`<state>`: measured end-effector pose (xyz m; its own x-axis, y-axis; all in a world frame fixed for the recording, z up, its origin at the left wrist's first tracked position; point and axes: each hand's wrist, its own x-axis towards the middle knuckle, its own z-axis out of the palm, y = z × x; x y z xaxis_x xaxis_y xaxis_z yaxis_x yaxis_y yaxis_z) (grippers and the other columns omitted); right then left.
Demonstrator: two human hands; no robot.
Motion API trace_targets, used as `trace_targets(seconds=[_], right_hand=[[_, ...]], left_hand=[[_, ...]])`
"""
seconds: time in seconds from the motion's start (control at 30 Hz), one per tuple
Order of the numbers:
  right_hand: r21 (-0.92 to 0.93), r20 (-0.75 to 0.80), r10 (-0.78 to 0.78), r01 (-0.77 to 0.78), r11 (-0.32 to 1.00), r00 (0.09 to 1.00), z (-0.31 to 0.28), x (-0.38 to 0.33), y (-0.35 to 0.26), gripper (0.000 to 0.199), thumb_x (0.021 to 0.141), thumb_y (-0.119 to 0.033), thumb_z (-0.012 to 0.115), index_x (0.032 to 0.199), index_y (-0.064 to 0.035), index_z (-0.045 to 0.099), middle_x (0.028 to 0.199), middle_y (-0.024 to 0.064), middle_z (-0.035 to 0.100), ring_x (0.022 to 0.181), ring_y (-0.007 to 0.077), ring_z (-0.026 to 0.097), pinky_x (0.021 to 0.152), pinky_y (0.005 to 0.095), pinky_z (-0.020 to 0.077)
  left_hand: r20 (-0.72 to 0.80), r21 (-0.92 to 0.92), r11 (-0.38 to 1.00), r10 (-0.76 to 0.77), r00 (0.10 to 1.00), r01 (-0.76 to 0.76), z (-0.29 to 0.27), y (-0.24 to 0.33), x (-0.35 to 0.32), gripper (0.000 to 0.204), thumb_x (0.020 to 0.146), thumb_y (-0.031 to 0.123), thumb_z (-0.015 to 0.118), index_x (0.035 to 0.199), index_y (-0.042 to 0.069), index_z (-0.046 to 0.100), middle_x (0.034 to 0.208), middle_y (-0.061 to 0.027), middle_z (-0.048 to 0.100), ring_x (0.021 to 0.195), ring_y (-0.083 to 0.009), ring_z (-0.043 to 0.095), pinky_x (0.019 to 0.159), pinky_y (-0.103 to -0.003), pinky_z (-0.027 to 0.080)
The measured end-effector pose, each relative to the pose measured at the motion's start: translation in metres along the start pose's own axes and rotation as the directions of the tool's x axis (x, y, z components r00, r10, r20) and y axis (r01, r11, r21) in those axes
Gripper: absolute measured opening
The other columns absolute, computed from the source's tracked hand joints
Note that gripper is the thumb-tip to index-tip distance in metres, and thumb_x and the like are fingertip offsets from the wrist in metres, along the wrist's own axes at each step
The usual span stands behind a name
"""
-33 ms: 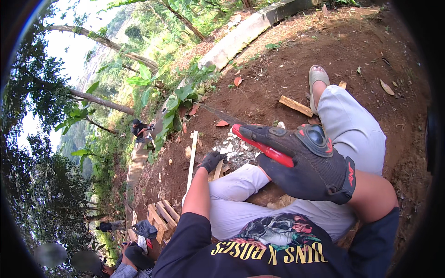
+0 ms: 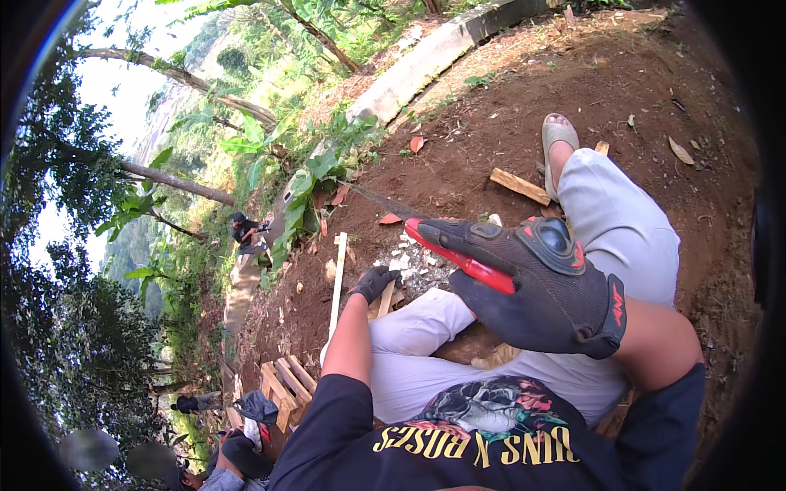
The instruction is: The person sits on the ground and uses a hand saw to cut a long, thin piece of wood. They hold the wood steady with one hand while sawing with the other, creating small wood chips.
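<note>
Sawing in hand, by our judgement: we sit on bare soil with a saw [image 2: 458, 255] raised over a wood strip [image 2: 337, 282].

- Right hand [image 2: 544, 286]: black glove with red trim, fingers curled tight about the saw's red handle, wrapped closed. The thin dark blade runs from the handle up and left toward the green plants [image 2: 315, 188].
- Left hand [image 2: 374, 282]: black glove, fingers bent down and closed over a short wood piece at our knee, just beside the pale strip, which lies lengthwise on the soil. Whether the fingertips press the strip itself, we cannot tell.
- White chips [image 2: 413, 266]: scattered on the soil between the two hands.
- Wood block [image 2: 520, 186]: lying apart, near our sandal [image 2: 557, 135].
- Stacked slats [image 2: 286, 385]: lower left, well apart from the work.
- Concrete kerb [image 2: 426, 61]: along the top of the slope.
- Other persons: one on the path far left, others at the lower left edge.

Next move, as we judge it: blade set down across the held wood, left grip firm to steady it.
</note>
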<state>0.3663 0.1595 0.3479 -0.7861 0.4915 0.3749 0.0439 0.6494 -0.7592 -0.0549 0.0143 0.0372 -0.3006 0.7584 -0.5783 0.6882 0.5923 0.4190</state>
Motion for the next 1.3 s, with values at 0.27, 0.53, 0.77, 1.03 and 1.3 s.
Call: trace_targets(seconds=[0.27,0.53,0.77,1.03,1.3], right_hand=[[-0.211,0.193,0.352,-0.311,0.927,0.916,-0.006,0.010,-0.003,0.060,0.090,-0.021,0.078,0.148,-0.0126,0.061,0.102,0.0133,0.076,0.078,0.0294,0.074,0.069,0.0419,0.0571],[-0.187,0.461,0.497,-0.467,0.864,0.735,0.059,0.018,0.033,0.060,0.095,-0.013,0.073,0.152,-0.0091,0.056,0.141,0.0174,0.067,0.125,0.0325,0.069,0.105,0.0414,0.0543],[-0.177,0.511,0.472,-0.449,0.876,0.718,0.093,0.037,0.035,0.059,0.092,-0.013,0.075,0.149,-0.0084,0.060,0.135,0.0175,0.071,0.120,0.0334,0.072,0.101,0.0437,0.0565],[-0.212,0.552,0.495,-0.460,0.862,0.671,0.092,0.038,0.038,0.059,0.093,-0.012,0.073,0.151,-0.0077,0.058,0.113,0.0125,0.074,0.096,0.0279,0.074,0.087,0.0390,0.0585],[-0.173,0.503,0.442,-0.414,0.893,0.743,0.094,0.018,0.057,0.064,0.091,-0.018,0.074,0.153,-0.0200,0.059,0.110,0.0114,0.078,0.074,0.0274,0.073,0.071,0.0386,0.0576]], left_hand=[[0.220,-0.267,0.963,0.028,0.975,0.032,0.015,-0.010,0.051,0.046,0.101,0.046,0.065,0.116,0.005,0.079,0.105,-0.0110,0.081,0.099,-0.0224,0.073,0.094,-0.036,0.054],[0.539,-0.171,0.985,0.124,0.833,-0.036,0.023,-0.015,0.070,0.056,0.088,0.065,0.070,0.093,0.011,0.085,0.092,-0.0122,0.081,0.085,-0.0263,0.076,0.089,-0.040,0.057],[0.461,0.067,0.995,-0.095,0.882,0.072,0.021,0.005,0.059,0.071,0.079,0.067,0.077,0.112,0.005,0.081,0.109,-0.0162,0.079,0.099,-0.0306,0.076,0.094,-0.041,0.058],[0.321,0.112,0.994,-0.019,0.947,-0.018,0.027,-0.001,0.061,0.065,0.083,0.068,0.074,0.109,0.009,0.082,0.105,-0.0156,0.080,0.096,-0.0308,0.076,0.092,-0.042,0.058],[0.489,-0.072,0.990,-0.073,0.869,0.123,0.016,0.005,0.066,0.054,0.078,0.055,0.078,0.106,0.010,0.084,0.102,-0.0122,0.080,0.094,-0.0257,0.076,0.090,-0.038,0.058]])
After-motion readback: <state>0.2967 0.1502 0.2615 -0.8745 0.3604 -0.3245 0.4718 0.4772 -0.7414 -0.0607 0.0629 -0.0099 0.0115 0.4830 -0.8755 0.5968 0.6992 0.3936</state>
